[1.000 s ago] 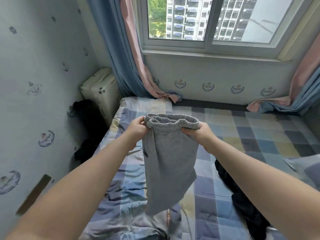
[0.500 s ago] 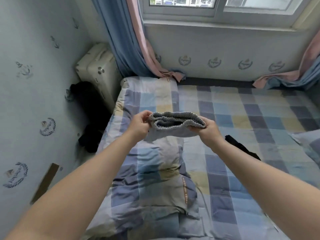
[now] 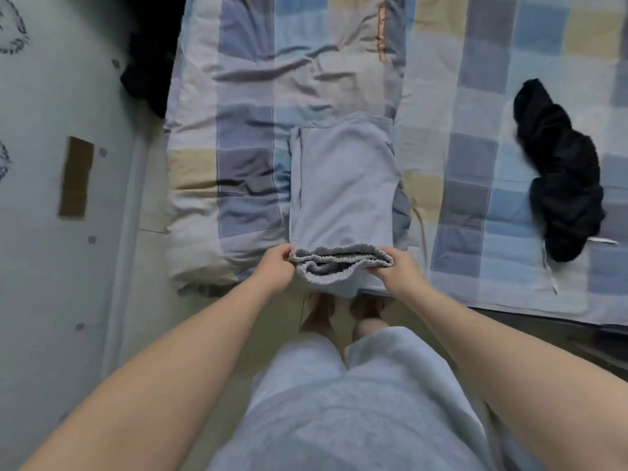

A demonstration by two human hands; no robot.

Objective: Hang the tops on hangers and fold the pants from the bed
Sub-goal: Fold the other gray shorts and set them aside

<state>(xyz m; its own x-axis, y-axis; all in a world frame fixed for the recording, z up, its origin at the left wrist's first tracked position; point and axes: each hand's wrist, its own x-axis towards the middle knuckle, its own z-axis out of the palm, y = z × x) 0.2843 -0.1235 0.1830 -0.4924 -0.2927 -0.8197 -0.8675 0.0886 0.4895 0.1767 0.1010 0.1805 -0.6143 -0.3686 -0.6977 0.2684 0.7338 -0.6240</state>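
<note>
Pinching the waistband [image 3: 339, 261] of the grey sweatpants [image 3: 343, 185] at its two ends, your left hand [image 3: 277, 263] and right hand [image 3: 399, 270] sit level at the near edge of the bed [image 3: 475, 198], the legs lying lengthwise straight away from you across it.

I am counting one pair of light grey cotton pants [image 3: 343, 185], one crumpled black garment [image 3: 560, 171], one dark heap of cloth [image 3: 149, 62] and one checked blue-and-cream bed [image 3: 475, 96]; I am using two hands, my left hand [image 3: 277, 265] and right hand [image 3: 397, 271].
</note>
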